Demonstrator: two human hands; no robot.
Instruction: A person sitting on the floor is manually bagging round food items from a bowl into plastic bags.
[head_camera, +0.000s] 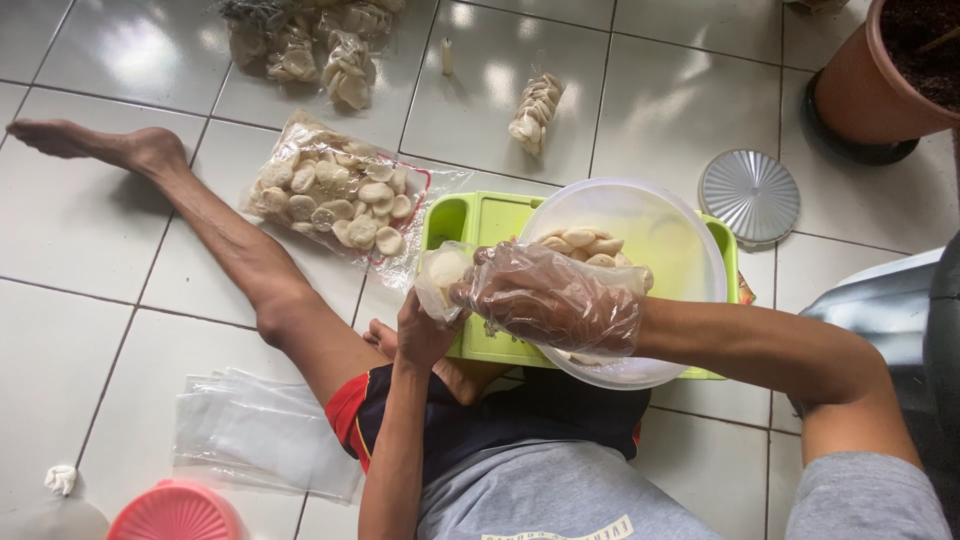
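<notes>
The right hand wears a clear plastic glove. Its fingers are curled shut & seem to pinch some pale round crackers, tho the glove hides just how many. It sits right at the mouth of a small clear bag.

The left hand is bare. It's wrapped round the bottom of that small bag & holds it up, mouth open. The bag already has a few crackers in it.

So the step looks like filling: crackers go from the bowl into the little bag. The next move prob. needs the right hand to open over the bag mouth w/o spilling, while the left hand keeps the bag steady.

Under the hands is a big clear bowl w/ more crackers inside. The bowl rests on a green tray on the tiled floor.

Left of the tray lies a big bag of crackers. Farther off are a filled small bag & a heap of more filled bags. A stack of empty bags lies by the person's leg. A silver lid & a brown pot are off to the right, a pink lid at the bottom.
</notes>
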